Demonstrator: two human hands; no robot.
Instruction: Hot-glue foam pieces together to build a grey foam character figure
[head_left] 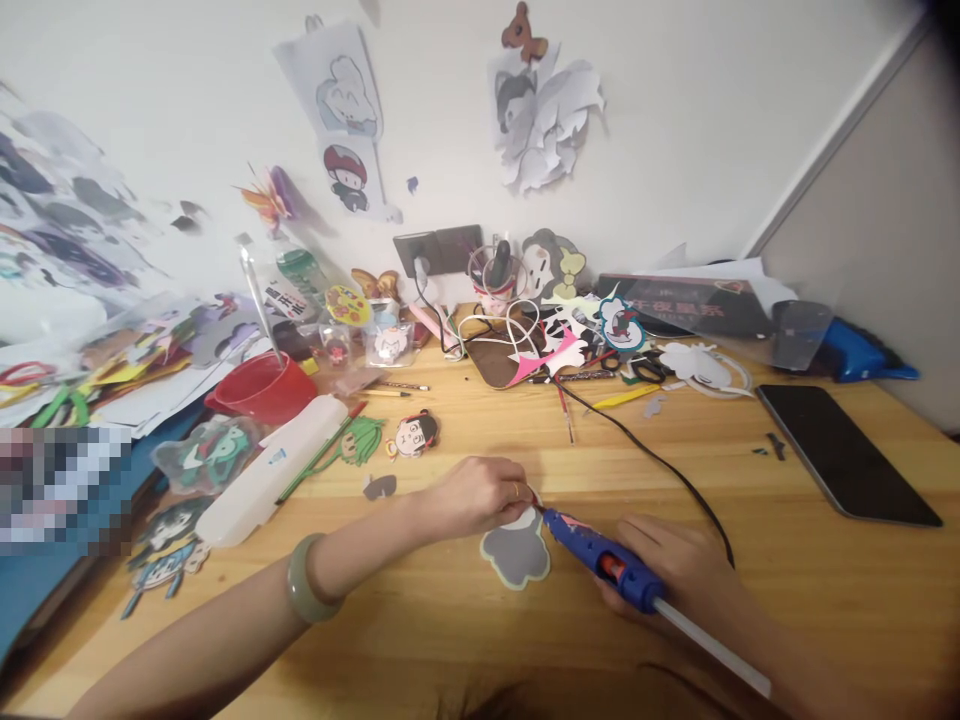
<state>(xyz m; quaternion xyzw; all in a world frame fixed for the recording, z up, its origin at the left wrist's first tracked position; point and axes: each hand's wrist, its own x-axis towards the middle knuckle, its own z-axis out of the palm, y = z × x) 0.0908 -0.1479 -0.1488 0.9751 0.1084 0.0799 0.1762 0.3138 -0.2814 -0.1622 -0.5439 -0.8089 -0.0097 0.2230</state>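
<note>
My left hand [480, 493] is closed at the top edge of a grey paper cutout [517, 552] with a pale border, its fingers pinched on something small that I cannot make out. My right hand [660, 560] is wrapped round a blue glue gun [600, 560], whose nozzle points left, close to my left fingertips. A long white glue stick [712, 645] sticks out of the gun's rear. The cutout lies flat on the wooden table [420, 640], partly covered by my left fingers.
Character cutouts [412, 435], a white case [270, 470] and a red cup [266, 390] stand or lie to the left. A black tablet [847, 455] is at the right. A black cable [652, 448] crosses the table behind my right hand. Scissors, pens and paper scraps [555, 355] crowd the back.
</note>
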